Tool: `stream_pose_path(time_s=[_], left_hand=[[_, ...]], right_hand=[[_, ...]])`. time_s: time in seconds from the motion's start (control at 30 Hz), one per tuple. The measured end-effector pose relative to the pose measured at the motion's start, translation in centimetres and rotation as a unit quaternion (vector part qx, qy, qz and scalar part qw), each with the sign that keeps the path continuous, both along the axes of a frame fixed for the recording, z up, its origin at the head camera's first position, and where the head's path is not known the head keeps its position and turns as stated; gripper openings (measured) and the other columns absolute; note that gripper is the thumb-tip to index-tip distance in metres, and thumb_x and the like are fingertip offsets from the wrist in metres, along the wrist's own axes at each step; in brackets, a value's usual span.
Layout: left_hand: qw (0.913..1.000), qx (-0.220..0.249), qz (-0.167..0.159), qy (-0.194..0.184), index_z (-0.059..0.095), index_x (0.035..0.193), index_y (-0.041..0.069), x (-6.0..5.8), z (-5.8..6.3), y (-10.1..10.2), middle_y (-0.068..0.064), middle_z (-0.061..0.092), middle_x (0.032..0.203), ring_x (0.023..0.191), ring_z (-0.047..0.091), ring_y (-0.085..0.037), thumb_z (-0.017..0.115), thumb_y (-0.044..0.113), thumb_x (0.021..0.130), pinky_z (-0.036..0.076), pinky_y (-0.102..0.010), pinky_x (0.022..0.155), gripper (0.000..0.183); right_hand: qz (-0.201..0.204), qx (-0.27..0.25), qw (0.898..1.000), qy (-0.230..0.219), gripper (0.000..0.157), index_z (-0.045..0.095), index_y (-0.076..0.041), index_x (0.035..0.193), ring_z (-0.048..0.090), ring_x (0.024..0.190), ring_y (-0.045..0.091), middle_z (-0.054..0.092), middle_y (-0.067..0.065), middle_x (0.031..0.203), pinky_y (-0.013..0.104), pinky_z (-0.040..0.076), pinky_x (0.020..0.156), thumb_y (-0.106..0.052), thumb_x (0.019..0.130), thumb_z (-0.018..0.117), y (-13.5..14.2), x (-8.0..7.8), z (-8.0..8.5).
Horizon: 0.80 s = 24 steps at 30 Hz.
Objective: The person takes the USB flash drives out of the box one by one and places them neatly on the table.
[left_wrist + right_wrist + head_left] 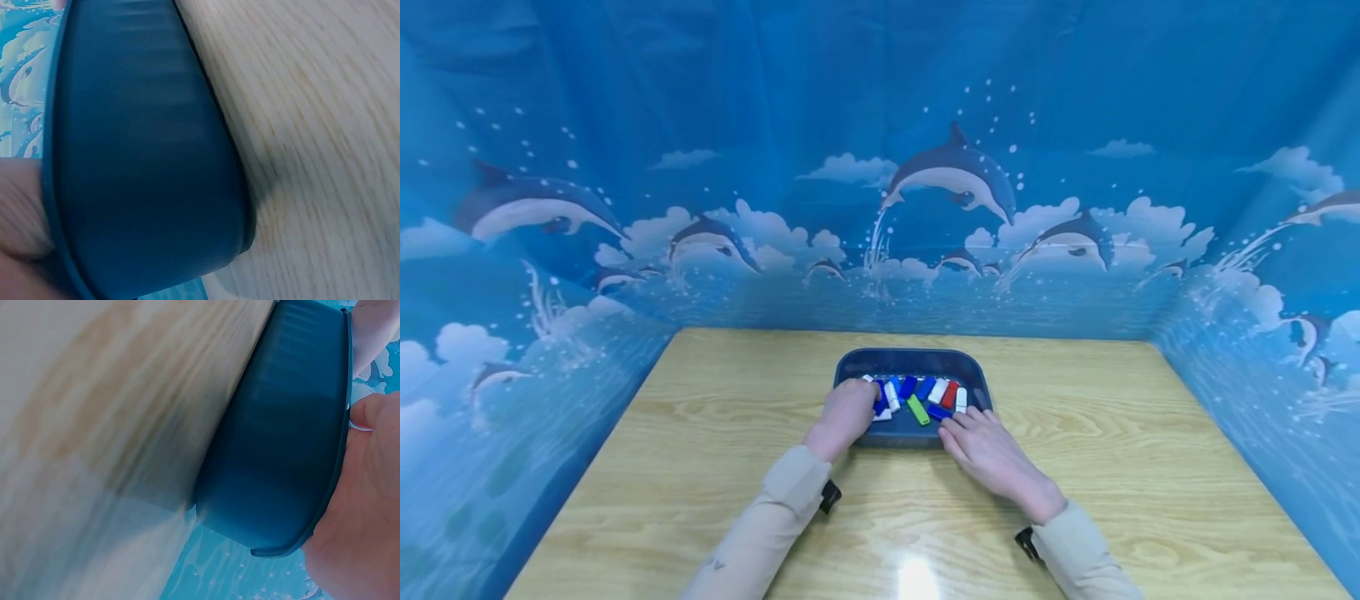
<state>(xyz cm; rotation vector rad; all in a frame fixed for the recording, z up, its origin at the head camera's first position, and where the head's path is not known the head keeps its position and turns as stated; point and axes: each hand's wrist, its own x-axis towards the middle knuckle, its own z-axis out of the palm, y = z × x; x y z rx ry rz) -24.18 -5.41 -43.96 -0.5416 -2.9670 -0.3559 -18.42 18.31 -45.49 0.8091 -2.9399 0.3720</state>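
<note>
A dark blue tray (910, 442) lies on the table with several small oblong pieces inside that look like USB flash drives. Among them are a lime green one (917, 410), a red one (950, 394), a white one (937, 391) and a dark blue one (907, 387). My left hand (844, 412) reaches over the tray's left side, next to blue and white pieces; its fingertips are hidden. Across the near right corner lies my right hand (988, 450), its fingers loosely extended over the rim beside a white piece (961, 400) and a blue piece (938, 412). Both wrist views show mainly the tray's outer wall (144, 150).
The wooden table (730, 392) runs out on both sides of the tray. A blue dolphin-print curtain (775, 283) stands behind it and along the left and right edges. Dark wrist devices (830, 497) sit under both sleeves.
</note>
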Motion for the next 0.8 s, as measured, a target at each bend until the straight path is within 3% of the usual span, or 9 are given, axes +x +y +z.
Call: stream_pose_path(time_s=[0.13, 0.23, 0.37, 0.57, 0.7, 0.8], left_hand=[[0.9998, -0.004, 0.000, 0.019, 0.074, 0.093, 0.008, -0.19, -0.22, 0.08, -0.008, 0.075, 0.092, 0.083, 0.070, -0.025, 0.066, -0.004, 0.089, 0.058, -0.038, 0.073, 0.014], [0.9998, -0.007, 0.003, 0.018, 0.073, 0.089, 0.008, -0.32, -0.25, 0.13, -0.007, 0.073, 0.088, 0.080, 0.069, -0.024, 0.075, 0.002, 0.086, 0.058, -0.037, 0.069, 0.007], [0.9999, -0.008, 0.008, 0.003, 0.070, 0.087, 0.008, -0.49, -0.18, 0.21, -0.005, 0.071, 0.085, 0.077, 0.067, -0.022, 0.085, 0.014, 0.081, 0.056, -0.036, 0.065, 0.017], [0.9999, -0.006, 0.006, -0.005, 0.069, 0.084, 0.009, -0.64, -0.23, 0.12, -0.003, 0.069, 0.083, 0.073, 0.064, -0.019, 0.088, 0.021, 0.078, 0.054, -0.035, 0.062, 0.024], [0.9993, 0.033, 0.009, -0.012, 0.064, 0.087, 0.009, -0.82, -0.38, -0.05, -0.001, 0.063, 0.075, 0.065, 0.058, -0.017, 0.087, 0.023, 0.079, 0.050, -0.033, 0.058, 0.028], [0.9964, 0.083, 0.010, -0.017, 0.067, 0.098, 0.009, -0.84, -0.35, -0.18, 0.002, 0.059, 0.071, 0.062, 0.053, -0.013, 0.085, 0.022, 0.082, 0.047, -0.031, 0.058, 0.028]], right_hand=[[-0.001, 0.001, 1.000, -0.008, 0.045, 0.062, 0.000, 0.135, 0.047, 0.136, 0.044, 0.061, 0.020, 0.137, 0.061, 0.032, 0.114, -0.031, 0.110, 0.041, 0.00, 0.01, -0.01], [-0.001, 0.003, 1.000, -0.008, 0.046, 0.062, 0.000, 0.135, 0.048, 0.135, 0.043, 0.061, 0.020, 0.137, 0.061, 0.033, 0.113, -0.031, 0.110, 0.041, 0.01, -0.01, -0.01], [-0.003, 0.002, 1.000, -0.006, 0.044, 0.062, 0.000, 0.135, 0.049, 0.135, 0.043, 0.062, 0.020, 0.136, 0.060, 0.033, 0.113, -0.030, 0.110, 0.041, 0.00, -0.03, 0.04], [0.001, 0.007, 1.000, 0.006, 0.041, 0.064, -0.001, 0.133, 0.054, 0.128, 0.039, 0.064, 0.018, 0.134, 0.057, 0.039, 0.107, -0.027, 0.108, 0.045, -0.13, -0.03, 0.16], [0.002, 0.010, 1.000, 0.013, 0.041, 0.064, -0.001, 0.133, 0.056, 0.124, 0.036, 0.065, 0.017, 0.132, 0.055, 0.042, 0.102, -0.027, 0.108, 0.045, -0.20, -0.05, 0.19], [0.000, 0.010, 1.000, 0.017, 0.040, 0.065, -0.002, 0.132, 0.057, 0.122, 0.035, 0.066, 0.016, 0.131, 0.053, 0.043, 0.101, -0.028, 0.108, 0.045, -0.23, -0.05, 0.18]])
